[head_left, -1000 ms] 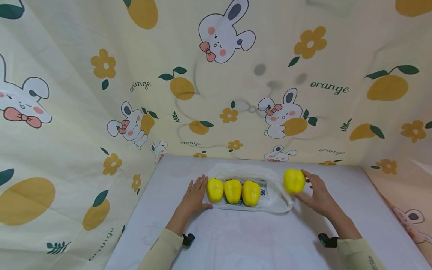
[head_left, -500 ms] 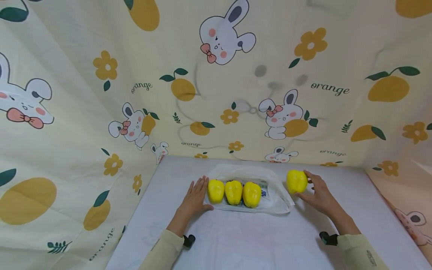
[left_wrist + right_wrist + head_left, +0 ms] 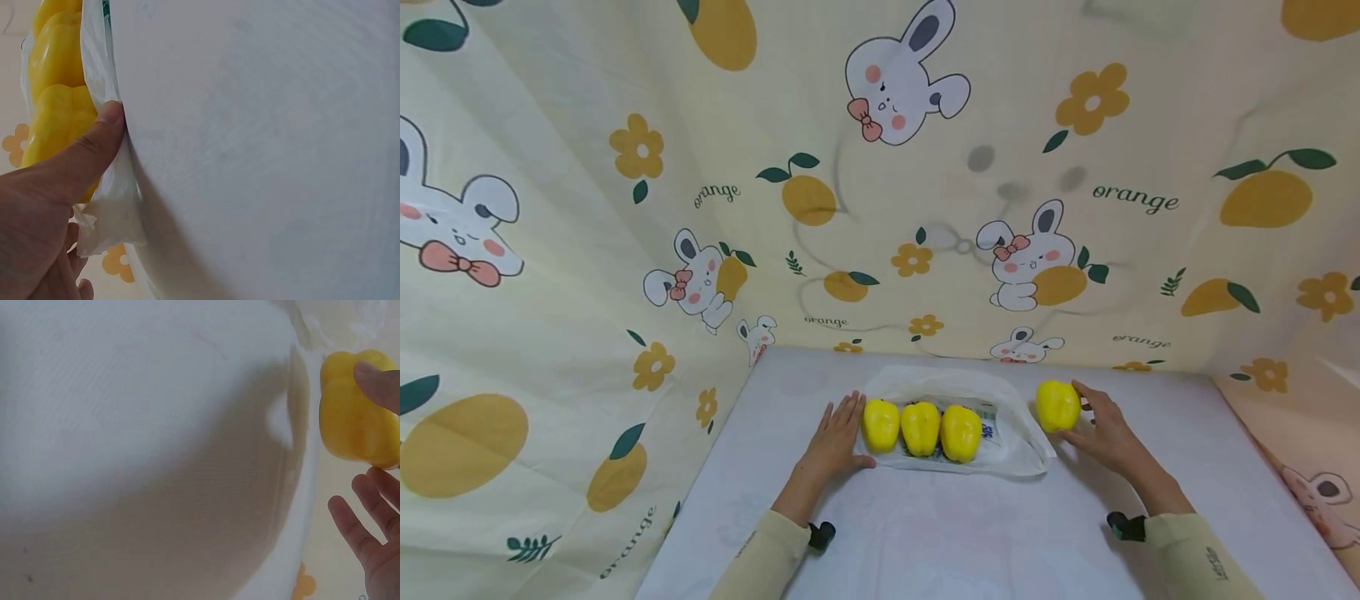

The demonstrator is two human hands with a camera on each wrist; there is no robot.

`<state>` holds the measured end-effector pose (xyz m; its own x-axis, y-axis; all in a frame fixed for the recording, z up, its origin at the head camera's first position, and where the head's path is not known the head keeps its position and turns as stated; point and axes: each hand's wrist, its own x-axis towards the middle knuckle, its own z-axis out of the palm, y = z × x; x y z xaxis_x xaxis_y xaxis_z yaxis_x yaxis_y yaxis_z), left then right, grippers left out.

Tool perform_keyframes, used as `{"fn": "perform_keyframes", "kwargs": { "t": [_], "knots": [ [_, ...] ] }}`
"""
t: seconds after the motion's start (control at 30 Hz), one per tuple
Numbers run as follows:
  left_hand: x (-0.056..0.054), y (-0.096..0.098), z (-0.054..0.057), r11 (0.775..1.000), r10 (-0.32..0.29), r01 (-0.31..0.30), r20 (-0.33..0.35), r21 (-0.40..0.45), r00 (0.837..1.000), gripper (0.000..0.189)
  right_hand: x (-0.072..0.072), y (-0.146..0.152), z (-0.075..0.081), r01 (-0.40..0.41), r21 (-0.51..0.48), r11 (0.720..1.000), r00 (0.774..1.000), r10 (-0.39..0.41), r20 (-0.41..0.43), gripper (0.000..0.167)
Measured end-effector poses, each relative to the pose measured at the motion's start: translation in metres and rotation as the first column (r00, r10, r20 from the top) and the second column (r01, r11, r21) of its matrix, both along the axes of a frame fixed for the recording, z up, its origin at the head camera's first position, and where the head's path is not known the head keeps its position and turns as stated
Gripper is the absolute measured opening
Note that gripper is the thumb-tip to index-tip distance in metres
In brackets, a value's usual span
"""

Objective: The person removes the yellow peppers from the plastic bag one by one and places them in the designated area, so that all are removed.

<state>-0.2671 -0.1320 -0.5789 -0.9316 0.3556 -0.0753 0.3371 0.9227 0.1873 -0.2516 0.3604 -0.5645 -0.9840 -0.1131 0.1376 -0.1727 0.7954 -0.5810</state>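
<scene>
Three yellow bell peppers [image 3: 921, 429] lie in a row on a white plastic bag [image 3: 1015, 450] with printing on it. At the row's left end my left hand [image 3: 835, 437] rests flat with fingers straight, its thumb [image 3: 94, 147] on the bag's near edge beside the end pepper [image 3: 59, 122]. Just right of the bag my right hand [image 3: 1108, 433] holds another yellow bell pepper [image 3: 1057, 406] between thumb and fingers. In the right wrist view the thumb lies across this pepper [image 3: 350, 419], while other fingers spread apart from it below.
A white-covered table [image 3: 940, 533] carries everything. Behind it and along both sides hangs a cream curtain [image 3: 880, 208] printed with rabbits, oranges and flowers. Dark wrist cameras [image 3: 822, 536] sit at both sleeves.
My right hand has shifted slightly right with its pepper, away from the bag's right end, then lowered a touch. The left hand and the three peppers stay in place.
</scene>
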Motion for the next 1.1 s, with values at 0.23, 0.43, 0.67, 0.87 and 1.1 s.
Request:
{"fn": "perform_keyframes", "kwargs": {
  "t": [0.23,0.43,0.67,0.87,1.1],
  "knots": [
    [0.001,0.0,-0.004,1.0,-0.002,0.002,0.001,-0.012,1.0,0.123,-0.003,0.005,-0.008,0.019,0.009,1.0,0.998,-0.019,0.064,0.108],
    [0.001,0.0,-0.004,1.0,0.002,-0.002,-0.009,-0.002,1.0,0.122,-0.008,0.005,-0.015,0.029,0.004,1.0,0.994,-0.029,0.105,0.11],
    [0.001,0.003,-0.003,1.0,0.009,-0.009,-0.007,-0.012,1.0,0.122,-0.01,0.004,-0.015,0.038,-0.002,0.999,0.991,-0.038,0.13,0.11],
    [0.0,0.002,-0.002,1.0,0.01,-0.01,-0.014,-0.006,1.0,0.122,-0.011,0.002,-0.015,0.047,-0.019,0.999,0.987,-0.044,0.154,0.11],
    [0.0,0.001,-0.002,1.0,0.003,-0.004,-0.032,-0.025,0.999,0.124,-0.012,0.002,-0.013,0.042,-0.025,0.999,0.989,-0.038,0.146,0.111]
  ]
}}
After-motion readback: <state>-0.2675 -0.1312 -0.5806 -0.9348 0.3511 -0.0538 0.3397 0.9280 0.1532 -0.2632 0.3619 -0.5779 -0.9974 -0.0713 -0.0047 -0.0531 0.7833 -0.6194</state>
